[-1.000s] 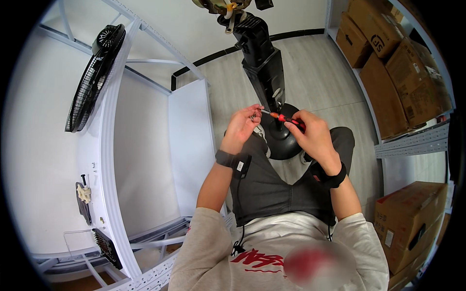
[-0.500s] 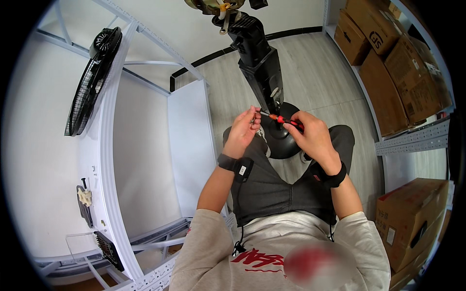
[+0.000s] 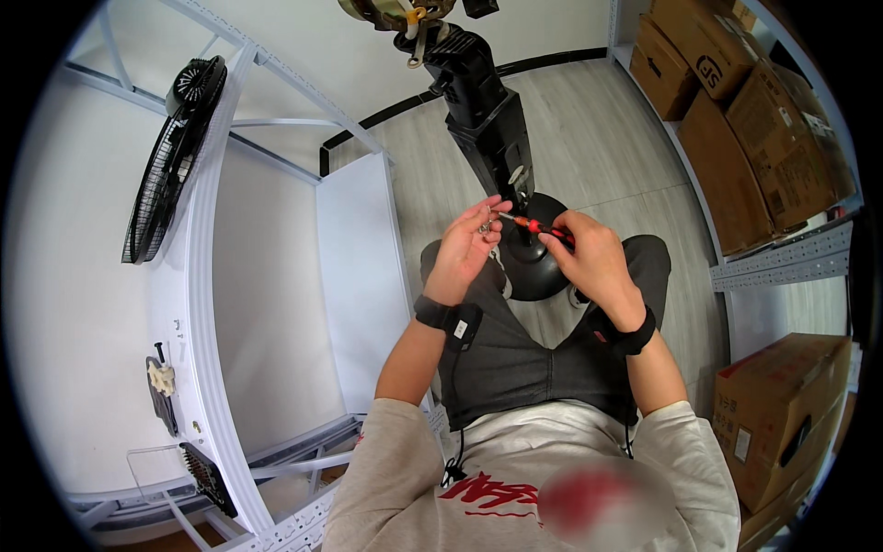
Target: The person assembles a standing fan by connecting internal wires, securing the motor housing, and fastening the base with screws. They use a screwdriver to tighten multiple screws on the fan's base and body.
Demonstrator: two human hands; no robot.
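Screwdriver (image 3: 536,226) near small metal pieces (image 3: 485,226)

The right hand (image 3: 591,250) grips its handle; the tip points toward the left hand (image 3: 467,247), whose fingers have just spread, baring the pieces it cradles. Attention seemingly rests there, not on the black stand (image 3: 494,133) beyond.

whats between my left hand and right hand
In the head view, a red-and-black screwdriver lies between them, gripped by the right hand and pointing toward the left hand.
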